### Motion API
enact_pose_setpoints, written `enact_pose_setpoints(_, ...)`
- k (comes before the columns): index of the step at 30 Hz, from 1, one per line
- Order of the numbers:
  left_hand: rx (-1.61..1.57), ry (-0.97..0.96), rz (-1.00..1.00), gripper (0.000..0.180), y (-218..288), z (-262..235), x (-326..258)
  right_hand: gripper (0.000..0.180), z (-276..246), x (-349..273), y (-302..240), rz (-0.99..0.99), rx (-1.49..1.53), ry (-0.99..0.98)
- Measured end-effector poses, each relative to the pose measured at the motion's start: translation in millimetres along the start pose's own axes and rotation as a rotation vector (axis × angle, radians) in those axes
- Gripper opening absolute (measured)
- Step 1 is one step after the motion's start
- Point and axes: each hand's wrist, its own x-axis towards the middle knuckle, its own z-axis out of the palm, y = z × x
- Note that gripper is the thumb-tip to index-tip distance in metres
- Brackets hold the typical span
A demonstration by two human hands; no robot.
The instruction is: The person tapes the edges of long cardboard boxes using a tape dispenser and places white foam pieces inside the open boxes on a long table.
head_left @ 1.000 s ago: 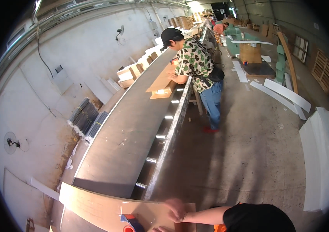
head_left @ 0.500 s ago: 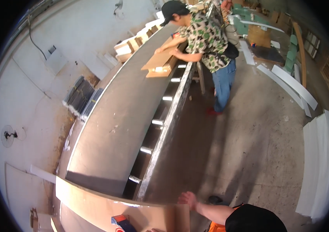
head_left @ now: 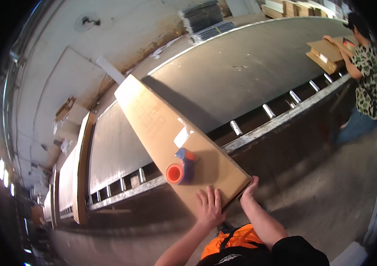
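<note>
A long, flat brown cardboard box [head_left: 153, 116] lies crosswise over the conveyor, its near end jutting toward me. My left hand [head_left: 209, 207] rests flat on top of that end, fingers spread, holding nothing. At the near right corner my right hand [head_left: 248, 191] grips the box's end, with part of its fingers hidden behind the edge. Farther up the box, a blue and orange tape dispenser [head_left: 186, 165] lies on the cardboard, apart from both hands. A shiny strip of clear tape [head_left: 182, 136] shows beyond it.
The dark conveyor belt [head_left: 224, 73] runs past a metal side rail [head_left: 281, 117] with short rollers. To the right, a person in a camouflage shirt [head_left: 372, 73] handles another cardboard box [head_left: 326, 55]. More long boxes [head_left: 82, 168] lie across the conveyor at left.
My view has swung left, bringing the whole box into sight. My right hand, held apart with fingers spread before, is now on the box's corner. My left hand shows fully now.
</note>
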Motion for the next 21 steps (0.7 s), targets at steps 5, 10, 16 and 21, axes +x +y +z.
enact_pose_setpoints(5, -0.012, 0.234, 0.027, 0.099, -34, 27, -24, 0.038, 69, -101, -76, -1.316, -1.024, -0.025)
enact_pose_setpoints(10, -0.127, 0.342, 0.104, 0.085, -47, 43, -29, 0.088, 192, -223, -13, -0.711, -1.469, -0.769)
enact_pose_setpoints(16, -0.145, 0.415, 0.143, 0.078, -46, 60, -26, 0.049, 205, -177, 38, -0.623, -1.692, -0.571)
enact_pose_setpoints(21, -0.165, 0.369, 0.043, 0.085, -53, 40, -32, 0.058, 171, -176, -90, -0.556, -1.153, -0.902)
